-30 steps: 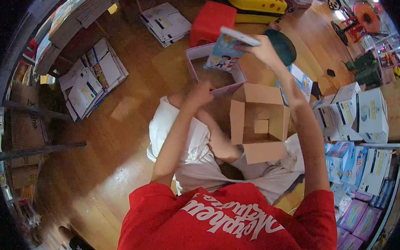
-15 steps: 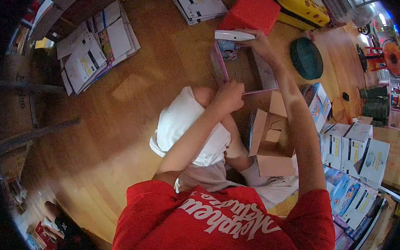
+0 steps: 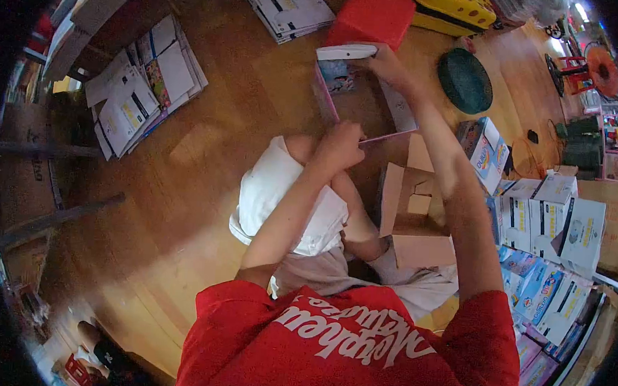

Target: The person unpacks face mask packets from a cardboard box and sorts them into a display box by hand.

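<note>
An open carton with pink edges (image 3: 401, 108) is held out over the wooden floor, its hollow inside facing me. A blue printed picture shows on its inner left side, and a white flap (image 3: 346, 52) stands along its far edge. My right hand (image 3: 389, 66) grips the carton at the far side, by that flap. At the near left corner, my left hand (image 3: 341, 147) is closed on the pink rim. Below the carton, by my bent leg, a brown cardboard box (image 3: 418, 251) sits with its flaps open.
Flattened white cartons (image 3: 147, 80) are stacked at the left, with another stack (image 3: 285, 10) at the top. Beyond my hands are a red block (image 3: 372, 18) and a round green cushion (image 3: 465, 80). Printed boxes (image 3: 542, 216) crowd the right. Another person (image 3: 101, 353) is at lower left.
The view has shifted slightly, so the carton and both hands sit a little farther left. Both hands keep their hold on the carton.
</note>
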`<state>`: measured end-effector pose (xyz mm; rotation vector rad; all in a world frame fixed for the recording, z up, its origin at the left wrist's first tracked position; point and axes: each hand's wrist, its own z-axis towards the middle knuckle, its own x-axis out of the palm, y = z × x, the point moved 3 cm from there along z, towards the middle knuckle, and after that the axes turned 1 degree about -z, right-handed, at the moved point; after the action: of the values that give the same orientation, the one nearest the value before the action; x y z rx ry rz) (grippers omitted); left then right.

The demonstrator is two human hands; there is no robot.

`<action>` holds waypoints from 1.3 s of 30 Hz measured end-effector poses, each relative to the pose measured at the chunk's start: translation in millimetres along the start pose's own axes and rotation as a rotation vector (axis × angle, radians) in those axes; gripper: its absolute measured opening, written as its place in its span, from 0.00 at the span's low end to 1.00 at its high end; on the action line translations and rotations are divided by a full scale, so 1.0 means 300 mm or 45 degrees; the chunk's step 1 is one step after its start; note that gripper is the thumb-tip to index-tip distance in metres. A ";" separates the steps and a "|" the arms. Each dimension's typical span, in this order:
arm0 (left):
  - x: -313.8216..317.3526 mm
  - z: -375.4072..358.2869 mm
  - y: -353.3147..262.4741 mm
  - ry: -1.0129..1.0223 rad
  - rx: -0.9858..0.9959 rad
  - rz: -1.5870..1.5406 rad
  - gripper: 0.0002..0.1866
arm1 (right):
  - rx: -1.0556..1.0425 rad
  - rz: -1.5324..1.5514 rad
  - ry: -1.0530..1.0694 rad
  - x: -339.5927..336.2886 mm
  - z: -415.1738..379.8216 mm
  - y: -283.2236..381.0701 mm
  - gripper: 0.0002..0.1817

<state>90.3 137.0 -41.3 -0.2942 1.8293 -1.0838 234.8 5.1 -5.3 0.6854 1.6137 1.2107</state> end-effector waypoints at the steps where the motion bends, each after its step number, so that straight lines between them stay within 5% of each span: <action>1: -0.008 -0.006 -0.008 0.006 0.018 0.009 0.20 | -0.004 -0.059 -0.024 0.001 -0.004 0.008 0.23; 6: -0.005 -0.014 0.001 -0.022 0.170 0.022 0.17 | -0.112 -0.259 -0.039 -0.023 -0.037 -0.017 0.33; 9: 0.003 -0.004 0.004 -0.065 0.217 0.005 0.17 | -0.257 -0.204 -0.314 -0.057 -0.077 -0.055 0.41; 12: 0.055 0.041 0.068 -0.129 0.228 0.015 0.19 | -0.221 -0.045 -0.274 -0.099 -0.201 0.043 0.46; 15: 0.038 0.036 0.046 -0.239 0.270 -0.046 0.21 | 0.068 -0.233 -0.408 -0.142 -0.403 0.172 0.43; 18: -0.004 0.018 -0.001 -0.590 0.420 0.057 0.21 | -0.159 -0.740 -0.705 -0.208 -0.658 0.161 0.40; 20: -0.058 0.033 -0.037 -0.861 0.484 0.376 0.20 | -0.127 -0.707 -0.823 -0.212 -0.844 0.134 0.39; 23: -0.108 0.125 -0.001 -0.732 0.491 0.114 0.18 | 0.133 -0.797 -0.988 -0.173 -1.125 0.075 0.35; 28: -0.155 0.194 -0.039 -0.788 0.388 0.330 0.18 | 0.216 -0.880 -1.293 -0.047 -1.516 -0.018 0.30; 31: -0.178 0.205 -0.068 -0.762 0.300 0.278 0.20 | 0.411 -0.560 -1.459 0.015 -1.664 -0.055 0.29; 39: -0.118 0.114 -0.107 -0.792 0.466 0.059 0.18 | 0.434 -0.476 -1.434 0.049 -1.652 -0.058 0.23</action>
<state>128.6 121.0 0.0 -0.3233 1.0635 -1.1148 -225.6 -179.8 -8.6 0.9771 0.8914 0.1425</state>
